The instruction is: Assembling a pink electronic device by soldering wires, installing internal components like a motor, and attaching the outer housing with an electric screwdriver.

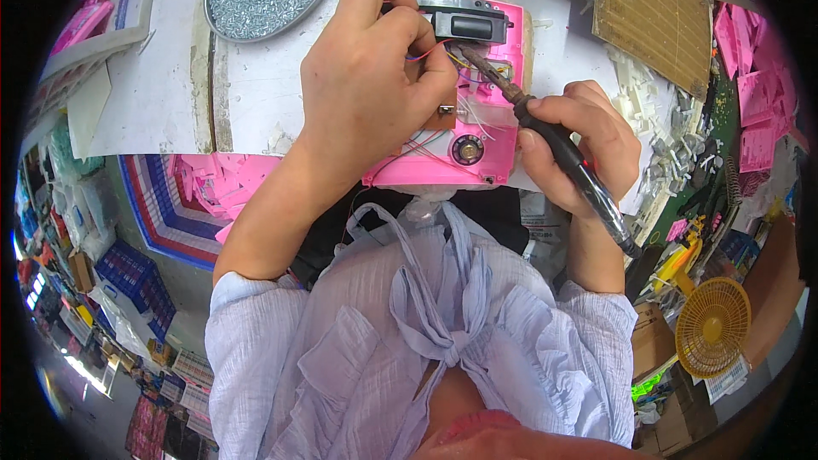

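Pinching wires (pixel 417 57), left hand (pixel 368 68) overhangs the pink casing (pixel 501 138); right hand (pixel 592 140) grips soldering iron (pixel 569 156).

Head camera: we are looking from the wearer's head, through the left of two side-by-side fisheyes.
Blouse (pixel 341 375): we are facing steeply down, its cloth filling the near middle.
White table (pixel 256 94): we are taking it in beyond the blouse, on the far side.
Left hand (pixel 366 64), right hand (pixel 596 136): we are viewing both from close above.
Rim: we are reaching widely, to a blue crate (pixel 136 285) at left and pink parts (pixel 758 111) at right, inside a rounded black border.
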`<action>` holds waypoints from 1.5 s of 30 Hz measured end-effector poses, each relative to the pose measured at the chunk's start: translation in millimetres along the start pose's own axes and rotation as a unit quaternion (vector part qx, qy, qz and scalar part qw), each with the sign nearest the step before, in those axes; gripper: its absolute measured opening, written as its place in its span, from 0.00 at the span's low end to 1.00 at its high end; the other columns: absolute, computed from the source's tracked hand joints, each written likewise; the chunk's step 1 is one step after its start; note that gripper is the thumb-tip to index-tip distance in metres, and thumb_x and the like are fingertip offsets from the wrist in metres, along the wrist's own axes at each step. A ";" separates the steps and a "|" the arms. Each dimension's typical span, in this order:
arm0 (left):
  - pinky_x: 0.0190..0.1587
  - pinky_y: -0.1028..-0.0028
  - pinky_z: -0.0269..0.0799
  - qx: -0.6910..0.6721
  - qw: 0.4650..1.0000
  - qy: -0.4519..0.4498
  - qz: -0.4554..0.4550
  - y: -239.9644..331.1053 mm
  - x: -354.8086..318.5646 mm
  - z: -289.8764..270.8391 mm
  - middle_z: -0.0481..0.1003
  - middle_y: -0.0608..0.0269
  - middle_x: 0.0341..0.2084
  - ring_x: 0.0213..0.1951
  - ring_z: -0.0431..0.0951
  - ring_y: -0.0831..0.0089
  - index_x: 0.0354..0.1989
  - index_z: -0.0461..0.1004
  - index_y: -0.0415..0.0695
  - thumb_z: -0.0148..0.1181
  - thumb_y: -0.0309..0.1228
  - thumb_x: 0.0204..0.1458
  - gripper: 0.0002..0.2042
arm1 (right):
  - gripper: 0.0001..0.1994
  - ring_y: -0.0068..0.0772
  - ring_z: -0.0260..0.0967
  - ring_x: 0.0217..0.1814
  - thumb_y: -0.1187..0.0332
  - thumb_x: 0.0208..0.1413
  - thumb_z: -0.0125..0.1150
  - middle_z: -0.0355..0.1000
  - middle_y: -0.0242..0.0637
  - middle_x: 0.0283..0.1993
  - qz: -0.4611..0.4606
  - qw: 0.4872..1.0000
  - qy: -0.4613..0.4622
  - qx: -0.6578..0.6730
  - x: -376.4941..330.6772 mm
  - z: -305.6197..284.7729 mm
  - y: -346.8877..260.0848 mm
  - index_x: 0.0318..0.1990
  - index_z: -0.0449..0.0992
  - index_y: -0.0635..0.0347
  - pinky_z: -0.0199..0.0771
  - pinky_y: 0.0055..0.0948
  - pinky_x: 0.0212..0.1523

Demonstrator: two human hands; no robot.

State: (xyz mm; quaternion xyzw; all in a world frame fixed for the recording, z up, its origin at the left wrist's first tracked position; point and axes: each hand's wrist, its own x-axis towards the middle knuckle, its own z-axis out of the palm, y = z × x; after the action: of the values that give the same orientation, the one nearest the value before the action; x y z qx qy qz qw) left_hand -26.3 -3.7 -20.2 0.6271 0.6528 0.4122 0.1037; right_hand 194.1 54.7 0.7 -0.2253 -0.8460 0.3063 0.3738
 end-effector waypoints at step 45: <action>0.35 0.73 0.75 -0.011 0.996 -0.066 0.066 18.9 -8.2 -19.0 0.74 0.58 0.41 0.33 0.77 0.69 0.38 0.79 0.40 0.70 0.21 0.45 0.11 | 0.17 0.34 0.68 0.24 0.78 0.44 0.74 0.77 0.42 0.28 0.003 0.998 0.065 0.007 -27.3 -37.1 -4.3 0.44 0.78 0.67 0.65 0.29 0.27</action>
State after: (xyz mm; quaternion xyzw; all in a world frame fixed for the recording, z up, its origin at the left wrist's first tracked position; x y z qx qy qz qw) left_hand -23.2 -21.3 1.5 0.6932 0.5972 0.3833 0.1263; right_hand 238.9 47.9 9.9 -0.2445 -0.8170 0.2981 0.4288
